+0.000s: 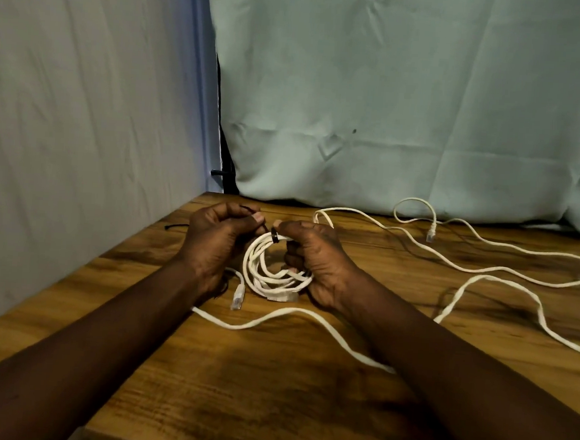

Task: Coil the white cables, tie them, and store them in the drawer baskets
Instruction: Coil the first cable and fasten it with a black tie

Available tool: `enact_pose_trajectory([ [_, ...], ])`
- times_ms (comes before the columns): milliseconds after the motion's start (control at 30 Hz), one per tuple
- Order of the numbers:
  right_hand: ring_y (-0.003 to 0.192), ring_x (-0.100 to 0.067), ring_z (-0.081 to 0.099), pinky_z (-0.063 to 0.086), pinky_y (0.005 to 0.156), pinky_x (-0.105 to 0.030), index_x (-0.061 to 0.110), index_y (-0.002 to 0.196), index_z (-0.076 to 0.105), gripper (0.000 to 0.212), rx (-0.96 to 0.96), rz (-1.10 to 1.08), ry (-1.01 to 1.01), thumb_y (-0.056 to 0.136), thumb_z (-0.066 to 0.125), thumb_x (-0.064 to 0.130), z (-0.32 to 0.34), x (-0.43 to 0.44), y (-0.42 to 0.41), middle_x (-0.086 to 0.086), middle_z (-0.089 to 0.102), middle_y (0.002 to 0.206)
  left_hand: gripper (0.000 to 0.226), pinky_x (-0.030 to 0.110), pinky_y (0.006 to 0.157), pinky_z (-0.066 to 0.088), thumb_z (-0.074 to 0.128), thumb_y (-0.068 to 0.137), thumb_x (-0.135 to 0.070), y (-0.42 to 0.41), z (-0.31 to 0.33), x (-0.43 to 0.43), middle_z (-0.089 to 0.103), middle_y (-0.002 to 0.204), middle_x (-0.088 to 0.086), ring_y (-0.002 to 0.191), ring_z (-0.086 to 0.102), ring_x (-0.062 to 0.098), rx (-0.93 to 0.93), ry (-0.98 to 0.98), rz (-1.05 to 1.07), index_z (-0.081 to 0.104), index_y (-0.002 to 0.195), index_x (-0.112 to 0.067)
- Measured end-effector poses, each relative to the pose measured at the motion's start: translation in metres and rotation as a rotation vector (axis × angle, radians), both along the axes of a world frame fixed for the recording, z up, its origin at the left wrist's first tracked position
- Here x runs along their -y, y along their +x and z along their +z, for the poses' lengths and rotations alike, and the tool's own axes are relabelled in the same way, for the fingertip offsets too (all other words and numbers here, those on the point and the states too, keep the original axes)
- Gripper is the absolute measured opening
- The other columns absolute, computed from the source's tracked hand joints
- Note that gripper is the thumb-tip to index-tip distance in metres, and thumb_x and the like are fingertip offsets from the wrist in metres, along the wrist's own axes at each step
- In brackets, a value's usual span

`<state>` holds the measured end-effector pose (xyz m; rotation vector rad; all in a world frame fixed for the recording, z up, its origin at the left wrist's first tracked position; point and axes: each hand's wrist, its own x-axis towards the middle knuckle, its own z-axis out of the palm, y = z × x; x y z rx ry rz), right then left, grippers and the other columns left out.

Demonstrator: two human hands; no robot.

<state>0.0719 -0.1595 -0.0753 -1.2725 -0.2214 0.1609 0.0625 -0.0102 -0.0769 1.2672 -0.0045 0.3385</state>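
Observation:
A white cable wound into a coil [267, 269] hangs between both hands just above the wooden table [270, 390]. My right hand [313, 259] grips the coil on its right side. A thin black tie [275, 236] wraps the top of the coil. My left hand [218, 242] pinches the tie's free end and holds it out to the left. One clear plug [238, 297] of the coil dangles at the lower left.
Loose white cables [484, 267] snake across the table's right half, one with a plug [431, 234] near the back. Another white cable [295, 314] runs under my forearms. A spare black tie [175, 226] lies at the left edge. Cloth backdrops hang behind and left.

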Motion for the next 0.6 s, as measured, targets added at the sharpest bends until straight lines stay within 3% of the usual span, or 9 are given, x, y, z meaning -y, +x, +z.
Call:
enact_pose_trajectory([
  [33, 0.067, -0.032, 0.059, 0.048, 0.06, -0.033, 0.006, 0.091, 0.069, 0.015, -0.017, 0.015, -0.008, 0.084, 0.077, 0.017, 0.001, -0.001, -0.002, -0.022, 0.057, 0.085, 0.018, 0.033, 0.06, 0.059, 0.072, 0.087, 0.001, 0.0, -0.001, 0.0, 0.073, 0.081, 0.017, 0.066, 0.071, 0.025, 0.003, 0.005, 0.03, 0.07, 0.105, 0.003],
  [100, 0.047, -0.02, 0.059, 0.047, 0.048, -0.025, 0.002, 0.096, 0.066, 0.012, -0.039, 0.023, -0.007, 0.091, 0.072, 0.011, 0.003, 0.0, -0.003, -0.014, 0.06, 0.063, 0.018, 0.034, 0.061, 0.059, 0.073, 0.086, 0.002, 0.001, -0.002, 0.001, 0.073, 0.08, 0.017, 0.067, 0.07, 0.026, 0.017, 0.019, 0.074, 0.07, 0.104, 0.004],
  [167, 0.033, -0.011, 0.052, 0.04, 0.037, -0.019, 0.002, 0.089, 0.063, 0.008, -0.071, 0.012, 0.002, 0.094, 0.068, 0.007, 0.005, 0.001, -0.005, -0.002, 0.053, 0.045, 0.013, 0.038, 0.066, 0.059, 0.073, 0.086, 0.004, 0.001, -0.003, 0.002, 0.073, 0.079, 0.016, 0.067, 0.07, 0.026, 0.069, 0.054, 0.121, 0.071, 0.099, 0.002],
  [267, 0.027, -0.008, 0.041, 0.032, 0.033, -0.016, 0.008, 0.075, 0.058, 0.02, -0.111, -0.046, 0.019, 0.093, 0.067, 0.005, 0.006, 0.002, -0.005, 0.003, 0.044, 0.036, 0.01, 0.042, 0.072, 0.061, 0.073, 0.087, 0.004, -0.004, -0.002, 0.005, 0.074, 0.082, 0.015, 0.074, 0.072, 0.027, 0.262, 0.242, 0.194, 0.072, 0.096, -0.001],
  [367, 0.025, -0.006, 0.037, 0.03, 0.033, -0.014, 0.009, 0.074, 0.058, 0.02, -0.132, -0.058, 0.039, 0.092, 0.068, 0.005, 0.006, 0.005, -0.006, 0.005, 0.042, 0.035, 0.009, 0.04, 0.079, 0.063, 0.075, 0.088, 0.003, -0.012, 0.0, 0.01, 0.076, 0.086, 0.009, 0.083, 0.075, 0.024, 0.426, 0.431, 0.218, 0.074, 0.095, -0.003],
  [433, 0.027, -0.008, 0.041, 0.033, 0.035, -0.015, 0.008, 0.076, 0.06, 0.019, -0.145, -0.077, 0.044, 0.091, 0.07, 0.005, 0.005, 0.007, -0.004, 0.003, 0.045, 0.036, 0.01, 0.045, 0.083, 0.062, 0.075, 0.088, 0.002, -0.016, 0.0, 0.01, 0.076, 0.089, 0.008, 0.088, 0.075, 0.026, 0.491, 0.509, 0.188, 0.074, 0.095, -0.004],
  [500, 0.039, -0.018, 0.05, 0.045, 0.048, -0.023, 0.006, 0.08, 0.064, 0.014, -0.164, -0.108, 0.058, 0.084, 0.078, 0.006, 0.003, 0.005, 0.001, -0.006, 0.053, 0.05, 0.011, 0.048, 0.083, 0.062, 0.076, 0.087, 0.002, -0.018, 0.001, 0.008, 0.076, 0.09, 0.006, 0.089, 0.075, 0.025, 0.541, 0.604, 0.15, 0.075, 0.095, -0.005],
  [567, 0.053, -0.024, 0.053, 0.048, 0.062, -0.036, 0.005, 0.086, 0.067, 0.015, -0.186, -0.154, 0.079, 0.078, 0.079, 0.005, 0.003, 0.003, 0.003, -0.016, 0.056, 0.065, 0.015, 0.044, 0.081, 0.061, 0.078, 0.085, 0.003, -0.02, 0.002, 0.007, 0.076, 0.092, 0.001, 0.089, 0.074, 0.02, 0.599, 0.747, 0.13, 0.077, 0.095, -0.008],
  [600, 0.054, -0.024, 0.051, 0.047, 0.063, -0.038, 0.005, 0.083, 0.065, 0.013, -0.193, -0.175, 0.087, 0.078, 0.077, 0.004, 0.003, 0.004, 0.004, -0.015, 0.054, 0.062, 0.017, 0.041, 0.08, 0.061, 0.079, 0.084, 0.003, -0.02, 0.003, 0.007, 0.075, 0.094, -0.002, 0.09, 0.073, 0.017, 0.629, 0.833, 0.121, 0.078, 0.095, -0.01],
])
